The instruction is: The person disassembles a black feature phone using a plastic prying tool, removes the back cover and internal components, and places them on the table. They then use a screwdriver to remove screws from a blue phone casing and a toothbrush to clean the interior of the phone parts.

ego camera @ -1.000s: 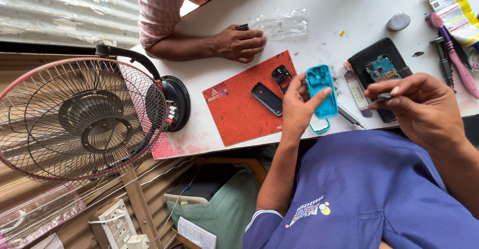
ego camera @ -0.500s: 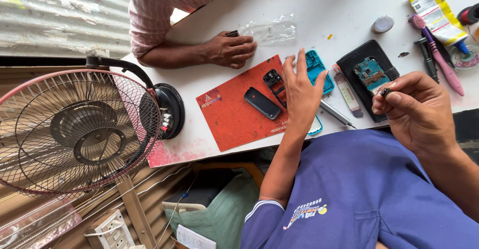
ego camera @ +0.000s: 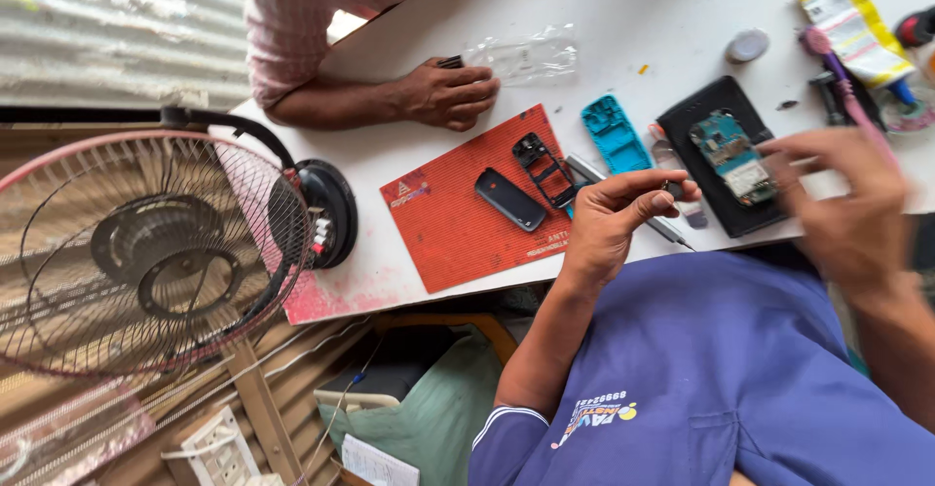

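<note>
My left hand [ego camera: 616,221] hovers over the table's near edge, fingers curled, thumb pressed to the fingertips; a small dark bit shows there, unclear if held. Just beyond it, a turquoise phone shell [ego camera: 614,135] lies on the white table [ego camera: 682,9]. My right hand [ego camera: 845,204] is blurred, over a black mat [ego camera: 716,204] that carries a blue-green circuit board [ego camera: 735,157]. On a red ribbed mat [ego camera: 458,233] lie a small black phone part [ego camera: 511,200] and a black frame [ego camera: 545,169]. A thin metal tool [ego camera: 672,233] lies under my left fingers.
Another person's hand [ego camera: 450,93] rests at the table's far side next to a clear plastic bag [ego camera: 523,56]. A pink-caged fan [ego camera: 146,252] stands at the left. A yellow packet [ego camera: 850,20], pink brush [ego camera: 845,82] and grey disc [ego camera: 747,46] lie top right.
My left hand has let go of the turquoise shell, which now lies on the table, and drawn back toward me. My right hand has swung up over the black mat.
</note>
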